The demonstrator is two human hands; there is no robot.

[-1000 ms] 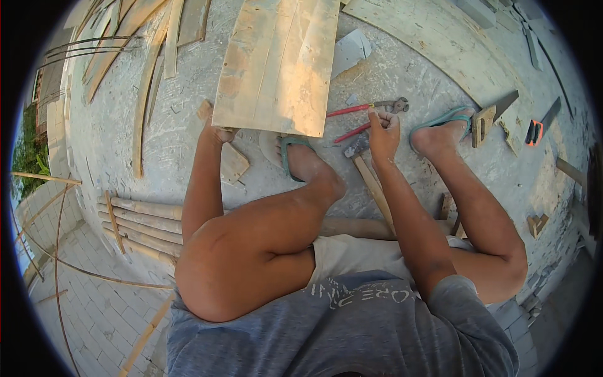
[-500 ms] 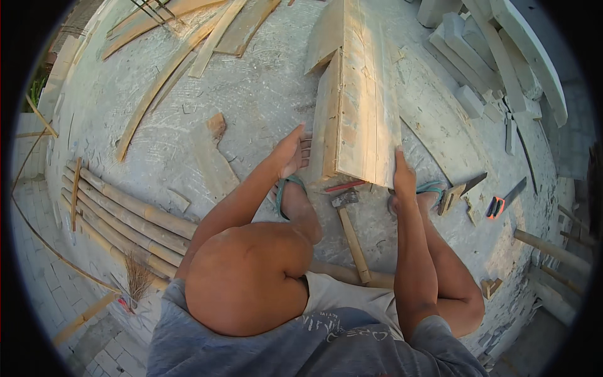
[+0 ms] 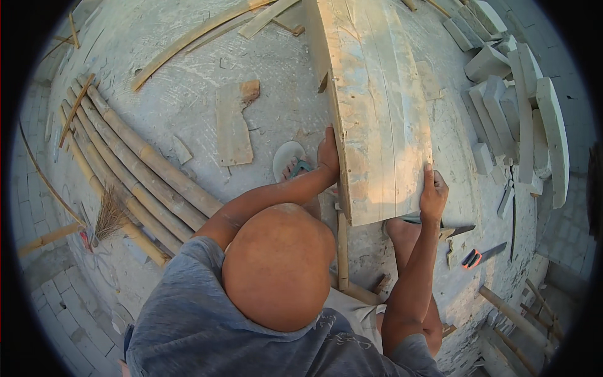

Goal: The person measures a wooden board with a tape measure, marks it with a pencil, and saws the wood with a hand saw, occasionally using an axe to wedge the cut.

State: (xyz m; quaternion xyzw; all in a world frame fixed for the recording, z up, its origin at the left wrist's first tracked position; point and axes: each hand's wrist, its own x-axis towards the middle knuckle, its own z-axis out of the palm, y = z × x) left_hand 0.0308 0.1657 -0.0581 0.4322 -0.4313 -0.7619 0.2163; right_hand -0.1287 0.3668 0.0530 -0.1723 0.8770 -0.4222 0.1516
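A long boxlike wooden form (image 3: 377,125), nailed together from planks, stretches away from me between my feet. My left hand (image 3: 328,152) grips its left side near the close end, with some fingers hidden against the wood. On the opposite edge, my right hand (image 3: 434,193) has its thumb up on the top board and its other fingers curled. Under the close end lies a hammer, of which only the wooden handle (image 3: 343,251) shows. Beside my right foot is a saw (image 3: 461,230), partly hidden, and past it a second saw (image 3: 483,256) with an orange and black handle.
Bamboo poles (image 3: 144,169) lie at the left with a twig broom (image 3: 110,213) on them. A broken board (image 3: 233,125) rests beyond my left foot. Pale blocks (image 3: 502,107) are heaped at the far right. Long planks (image 3: 201,38) lie farther off.
The wooden form has come nearer and tilted, its top turned more toward me, covering the hammer's head. My left hand, earlier open beside it, now grips its side. My view has shifted too.
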